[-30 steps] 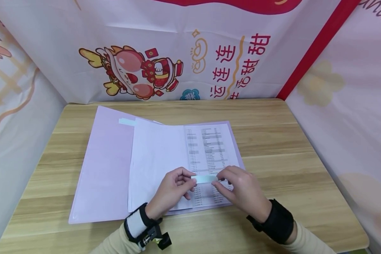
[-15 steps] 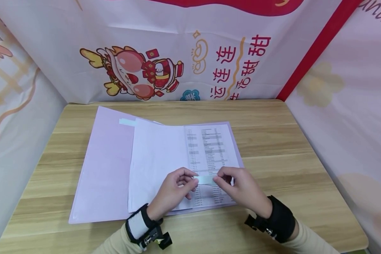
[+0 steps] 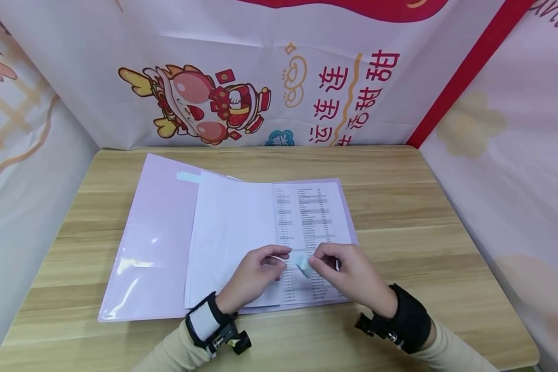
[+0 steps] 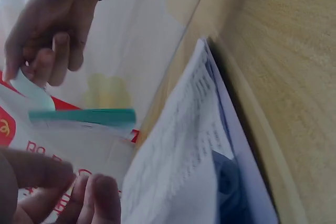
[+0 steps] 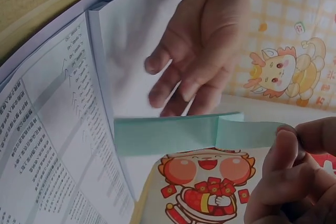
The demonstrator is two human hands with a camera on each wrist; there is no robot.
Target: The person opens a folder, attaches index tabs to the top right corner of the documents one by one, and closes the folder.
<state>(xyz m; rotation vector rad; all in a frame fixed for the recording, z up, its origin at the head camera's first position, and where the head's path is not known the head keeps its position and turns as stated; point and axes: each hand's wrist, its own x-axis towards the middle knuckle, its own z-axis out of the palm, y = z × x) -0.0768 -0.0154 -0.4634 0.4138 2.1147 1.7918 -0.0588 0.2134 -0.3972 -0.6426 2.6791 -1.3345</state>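
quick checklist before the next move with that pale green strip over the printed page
1. Right hand pinches the pale green strip at one end: ok, the right wrist view shows its fingertips closed on the curled end.
2. Left hand on the strip: cannot tell; its fingers are near the other end, but contact is unclear.
3. Strip flat: not ok, it curls at the right-hand end.
4. Printed page lies flat and readable on the purple folder: ok.
5. Folder open and resting on the wooden table: ok.
6. Strip touching the page: cannot tell.
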